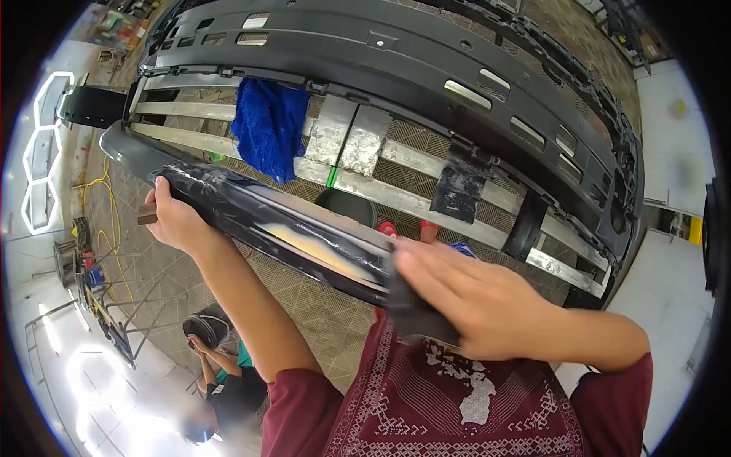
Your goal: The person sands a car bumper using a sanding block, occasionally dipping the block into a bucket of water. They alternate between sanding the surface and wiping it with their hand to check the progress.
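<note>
A long, glossy black car trim panel (228,199) slants across in front of me, wet-looking and with a worn beige patch in its middle. My left hand (173,219) is closed round its far left end. A small brown block (147,214) sticks out beside those fingers. At the panel's right end, my right hand (464,293) presses a dark sheet that looks like sandpaper (415,308) over the surface, fingers stretched along it. The right hand is slightly blurred, and the panel's end under it is hidden.
Behind the panel stands a slatted metal rack (411,199) carrying a large black bumper (327,57). A blue cloth (268,126) and another dark sheet (461,183) hang over the slats. Below is a dark bucket (346,207). A co-worker (228,388) sits at lower left; a yellow hose (114,221) lies on the floor.
</note>
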`<action>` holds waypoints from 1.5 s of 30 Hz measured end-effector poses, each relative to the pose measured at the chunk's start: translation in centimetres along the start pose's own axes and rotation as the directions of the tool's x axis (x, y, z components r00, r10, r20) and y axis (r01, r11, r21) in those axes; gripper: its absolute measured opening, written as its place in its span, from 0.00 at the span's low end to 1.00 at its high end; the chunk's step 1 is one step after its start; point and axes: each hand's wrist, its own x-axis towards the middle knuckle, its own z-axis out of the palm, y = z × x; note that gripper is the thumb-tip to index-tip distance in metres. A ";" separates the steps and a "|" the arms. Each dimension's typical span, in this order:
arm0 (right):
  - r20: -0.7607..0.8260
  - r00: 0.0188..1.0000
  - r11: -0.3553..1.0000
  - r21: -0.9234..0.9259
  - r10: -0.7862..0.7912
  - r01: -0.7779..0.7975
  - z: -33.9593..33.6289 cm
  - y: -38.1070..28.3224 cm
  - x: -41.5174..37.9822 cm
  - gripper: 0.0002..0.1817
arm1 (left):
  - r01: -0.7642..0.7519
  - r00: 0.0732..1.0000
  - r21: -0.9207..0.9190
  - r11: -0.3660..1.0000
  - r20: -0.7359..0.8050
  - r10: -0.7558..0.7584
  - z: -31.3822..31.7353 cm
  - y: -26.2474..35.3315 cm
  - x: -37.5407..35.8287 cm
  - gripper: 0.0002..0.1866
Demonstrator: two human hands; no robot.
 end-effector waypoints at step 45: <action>0.111 0.992 0.998 -0.011 0.055 -0.054 -1.0 -0.5 -0.9 0.45 | 0.030 0.999 -0.040 0.999 -0.028 -0.032 0.4 0.5 -0.7 0.11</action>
